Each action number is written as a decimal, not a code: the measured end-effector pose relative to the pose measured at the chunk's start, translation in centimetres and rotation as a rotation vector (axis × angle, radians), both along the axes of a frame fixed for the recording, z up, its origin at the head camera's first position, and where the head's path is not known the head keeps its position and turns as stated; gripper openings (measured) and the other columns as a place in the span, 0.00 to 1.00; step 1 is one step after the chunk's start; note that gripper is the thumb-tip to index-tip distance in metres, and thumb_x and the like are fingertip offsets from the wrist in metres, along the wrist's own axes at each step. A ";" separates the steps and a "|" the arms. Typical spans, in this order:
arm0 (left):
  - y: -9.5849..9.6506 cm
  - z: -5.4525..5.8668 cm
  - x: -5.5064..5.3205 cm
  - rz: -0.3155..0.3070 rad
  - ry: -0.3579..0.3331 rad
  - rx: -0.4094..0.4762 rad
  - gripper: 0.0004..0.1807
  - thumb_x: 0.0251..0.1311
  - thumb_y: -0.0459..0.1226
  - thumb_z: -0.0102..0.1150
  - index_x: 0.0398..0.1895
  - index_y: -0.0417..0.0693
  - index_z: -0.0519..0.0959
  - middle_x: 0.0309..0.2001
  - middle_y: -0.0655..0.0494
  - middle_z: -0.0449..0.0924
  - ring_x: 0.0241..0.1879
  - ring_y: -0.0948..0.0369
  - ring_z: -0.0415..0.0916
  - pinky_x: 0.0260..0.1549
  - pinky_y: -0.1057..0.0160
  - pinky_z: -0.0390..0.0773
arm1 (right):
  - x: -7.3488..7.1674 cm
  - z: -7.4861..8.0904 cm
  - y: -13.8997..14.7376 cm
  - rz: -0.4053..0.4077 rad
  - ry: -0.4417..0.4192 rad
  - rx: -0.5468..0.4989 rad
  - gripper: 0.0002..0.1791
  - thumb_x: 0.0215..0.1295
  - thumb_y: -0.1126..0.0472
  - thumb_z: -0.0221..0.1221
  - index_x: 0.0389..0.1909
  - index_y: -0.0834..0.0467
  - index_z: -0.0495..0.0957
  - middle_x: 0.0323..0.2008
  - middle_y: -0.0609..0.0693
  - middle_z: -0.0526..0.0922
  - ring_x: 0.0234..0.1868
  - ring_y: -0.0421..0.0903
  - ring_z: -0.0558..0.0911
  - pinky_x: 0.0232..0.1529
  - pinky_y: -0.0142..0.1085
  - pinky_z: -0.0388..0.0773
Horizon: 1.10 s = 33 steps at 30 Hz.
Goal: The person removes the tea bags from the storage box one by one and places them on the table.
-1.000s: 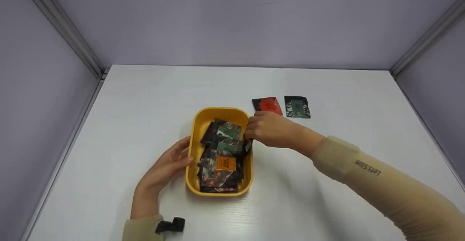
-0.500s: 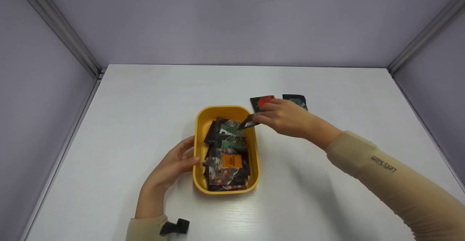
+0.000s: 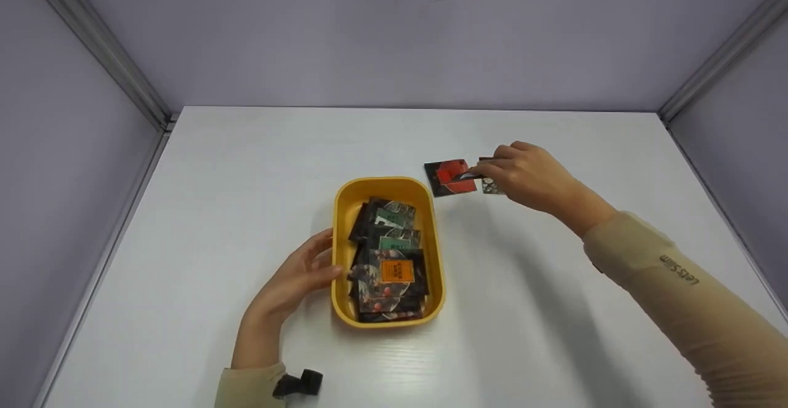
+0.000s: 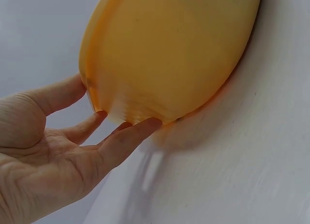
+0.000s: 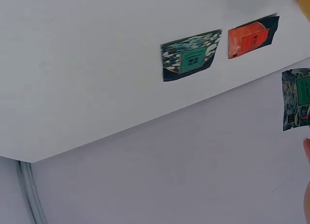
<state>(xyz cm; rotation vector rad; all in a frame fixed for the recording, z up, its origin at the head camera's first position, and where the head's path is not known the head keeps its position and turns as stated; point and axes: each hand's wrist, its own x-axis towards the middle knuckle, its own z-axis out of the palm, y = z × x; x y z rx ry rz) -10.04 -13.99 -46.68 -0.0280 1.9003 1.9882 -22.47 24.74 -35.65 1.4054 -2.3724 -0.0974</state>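
Observation:
My left hand (image 3: pixel 295 279) is at the left side of a yellow plastic box (image 3: pixel 438 272). Its fairly straight fingers touch the outer wall, and the thumb tip rests at the rim. Several dark printed packets lie overlapped in the box, with an orange-labelled packet (image 3: pixel 394 285) uppermost. Right of the box, my right hand (image 3: pixel 532 174) pinches a dark sachet (image 5: pixel 293 100) with a green label above the table. Below it lie a red-and-black sachet (image 3: pixel 452 177) and a green-labelled sachet (image 5: pixel 191 57), which the hand partly covers in the head view.
The white table (image 3: pixel 246 162) meets pale upright panels (image 3: pixel 394 39) at its back and sides. Metal posts (image 3: pixel 108 45) stand in the corners. A black strap (image 3: pixel 298 383) is on the left sleeve.
My right hand has drawn a sachet out of the box and carried it right and away, over the sachets on the table. The left hand stays against the box.

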 end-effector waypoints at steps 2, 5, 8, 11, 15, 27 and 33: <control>0.0 0.0 0.0 0.002 -0.003 -0.001 0.42 0.58 0.36 0.68 0.75 0.52 0.60 0.73 0.49 0.59 0.70 0.48 0.60 0.56 0.50 0.76 | -0.2 -0.3 0.9 -0.057 -0.012 0.011 0.20 0.47 0.73 0.72 0.44 0.59 0.84 0.29 0.53 0.86 0.32 0.51 0.80 0.37 0.43 0.81; -0.1 0.0 0.1 0.007 -0.011 -0.002 0.42 0.58 0.36 0.68 0.75 0.52 0.60 0.73 0.49 0.59 0.71 0.49 0.60 0.56 0.51 0.76 | -0.4 -1.0 2.3 -0.120 -0.004 0.020 0.20 0.45 0.73 0.72 0.42 0.60 0.84 0.29 0.55 0.85 0.32 0.52 0.81 0.37 0.45 0.82; -0.2 0.0 0.2 0.014 -0.020 -0.003 0.43 0.58 0.36 0.68 0.75 0.53 0.59 0.73 0.49 0.59 0.71 0.49 0.60 0.56 0.51 0.76 | -0.8 -1.8 3.9 -0.146 0.038 -0.013 0.14 0.50 0.76 0.67 0.39 0.63 0.84 0.26 0.56 0.84 0.29 0.53 0.81 0.33 0.46 0.81; -0.3 0.0 0.2 0.017 -0.024 -0.002 0.43 0.58 0.36 0.68 0.75 0.53 0.59 0.74 0.49 0.59 0.71 0.49 0.60 0.56 0.50 0.76 | -1.1 -2.6 5.4 -0.165 0.082 -0.059 0.09 0.55 0.76 0.61 0.35 0.65 0.84 0.26 0.57 0.86 0.26 0.54 0.80 0.28 0.46 0.79; -0.3 0.0 0.3 0.021 -0.025 0.003 0.43 0.58 0.35 0.68 0.75 0.53 0.59 0.74 0.48 0.58 0.71 0.49 0.59 0.56 0.50 0.76 | -1.2 -3.3 7.0 -0.241 0.097 -0.075 0.06 0.58 0.75 0.61 0.35 0.67 0.84 0.28 0.57 0.87 0.25 0.55 0.80 0.25 0.46 0.77; -0.3 0.0 0.2 0.033 -0.031 0.004 0.41 0.58 0.35 0.68 0.75 0.54 0.61 0.73 0.49 0.60 0.70 0.49 0.62 0.55 0.51 0.77 | -1.4 -4.3 8.5 -0.544 0.044 0.100 0.05 0.59 0.75 0.61 0.36 0.70 0.82 0.27 0.61 0.85 0.30 0.59 0.80 0.31 0.49 0.77; -0.2 0.0 0.1 0.024 -0.021 0.006 0.41 0.59 0.35 0.68 0.75 0.53 0.60 0.73 0.49 0.59 0.70 0.50 0.61 0.54 0.52 0.77 | -1.9 -5.2 7.9 -0.625 -0.016 0.149 0.03 0.59 0.75 0.60 0.33 0.69 0.81 0.26 0.62 0.84 0.29 0.59 0.80 0.32 0.50 0.77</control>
